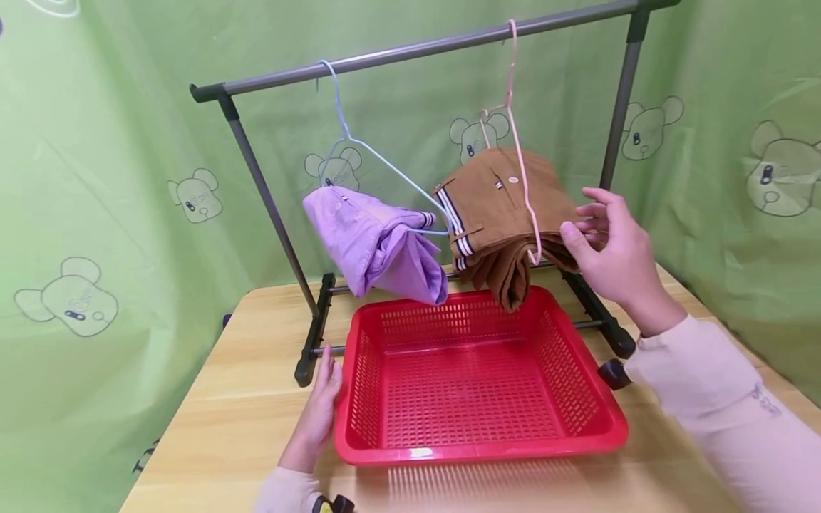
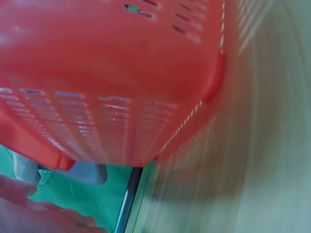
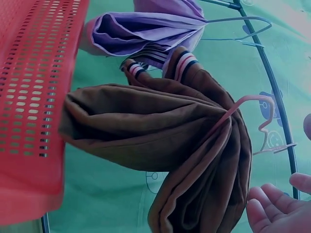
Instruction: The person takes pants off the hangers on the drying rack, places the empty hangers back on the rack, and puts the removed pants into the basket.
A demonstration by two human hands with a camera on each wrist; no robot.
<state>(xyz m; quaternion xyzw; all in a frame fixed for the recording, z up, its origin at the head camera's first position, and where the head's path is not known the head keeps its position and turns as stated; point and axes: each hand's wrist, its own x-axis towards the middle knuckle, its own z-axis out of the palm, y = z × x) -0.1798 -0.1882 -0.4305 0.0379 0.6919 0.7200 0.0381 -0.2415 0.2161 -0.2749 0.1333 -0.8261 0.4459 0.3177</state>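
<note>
Brown trousers (image 1: pixel 494 196) with a striped waistband hang folded over a pink hanger (image 1: pixel 524 174) on the rail's right part. Beside their right edge is my right hand (image 1: pixel 616 249), its fingers loosely bent and gripping nothing; whether the fingertips touch the cloth is hard to tell. To the left, purple trousers (image 1: pixel 359 231) hang folded on a blue hanger (image 1: pixel 394 169). A red plastic basket (image 1: pixel 487 454) with nothing in it stands below both. Along its left side is my left hand (image 1: pixel 319 410), fingers extended; the left wrist view shows that hand (image 2: pixel 39 208) near the basket wall.
A grey metal clothes rack (image 1: pixel 417 51) stands at the table's back, its black feet (image 1: pixel 314 335) on either side of the basket. The wooden table (image 1: pixel 224 392) extends left and in front. A green curtain (image 1: pixel 115 199) with bear prints hangs behind.
</note>
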